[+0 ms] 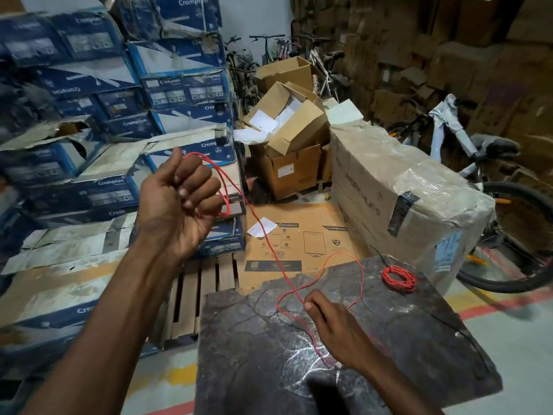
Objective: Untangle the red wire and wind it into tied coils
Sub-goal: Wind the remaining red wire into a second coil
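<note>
My left hand (179, 199) is raised, palm toward me, fingers curled round a few loops of the red wire (270, 253). From those loops a strand runs down and right to my right hand (332, 322), which pinches it between thumb and forefinger just above the dark slab (419, 348). Loose red wire curves over the slab around and under my right hand. A finished red coil (399, 278) lies on the slab's far right part, apart from both hands.
Stacked blue cartons (89, 115) fill the left side, over a wooden pallet (197, 292). A flat brown carton (302, 244) lies behind the slab. A plastic-wrapped big box (404, 187) and a bicycle (478, 163) stand right. A thin black wire (466, 336) crosses the slab.
</note>
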A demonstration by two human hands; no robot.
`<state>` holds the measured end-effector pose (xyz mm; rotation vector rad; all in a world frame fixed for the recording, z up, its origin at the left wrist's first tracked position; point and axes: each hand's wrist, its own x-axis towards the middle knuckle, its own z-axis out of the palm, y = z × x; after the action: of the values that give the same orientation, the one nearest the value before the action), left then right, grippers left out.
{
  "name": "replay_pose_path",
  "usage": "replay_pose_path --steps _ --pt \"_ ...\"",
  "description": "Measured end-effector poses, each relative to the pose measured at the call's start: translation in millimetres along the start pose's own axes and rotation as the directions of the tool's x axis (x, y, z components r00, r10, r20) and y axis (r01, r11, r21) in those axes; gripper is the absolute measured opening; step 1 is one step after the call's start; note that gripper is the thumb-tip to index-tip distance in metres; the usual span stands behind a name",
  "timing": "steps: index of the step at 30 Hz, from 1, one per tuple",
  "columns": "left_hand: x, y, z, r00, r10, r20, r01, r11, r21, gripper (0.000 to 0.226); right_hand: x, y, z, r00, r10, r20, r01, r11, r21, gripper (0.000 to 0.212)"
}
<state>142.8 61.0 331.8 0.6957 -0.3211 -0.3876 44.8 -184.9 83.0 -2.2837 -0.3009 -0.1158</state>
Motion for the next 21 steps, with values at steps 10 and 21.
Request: replay_pose_path --steps 10,21 --pt "15 -24 -22 0.982 0.09 -0.164 0.055 0.699 0.713 0.049 -2 -80 -79 0.914 -0.263 0.31 0.277 0.961 0.0 0.016" --pt "-29 -74 -40 0.766 -0.625 -0.15 0.372 0.241 0.896 0.045 67 -73 -141 0.902 -0.134 -0.412 0.276 0.91 0.309 0.01"
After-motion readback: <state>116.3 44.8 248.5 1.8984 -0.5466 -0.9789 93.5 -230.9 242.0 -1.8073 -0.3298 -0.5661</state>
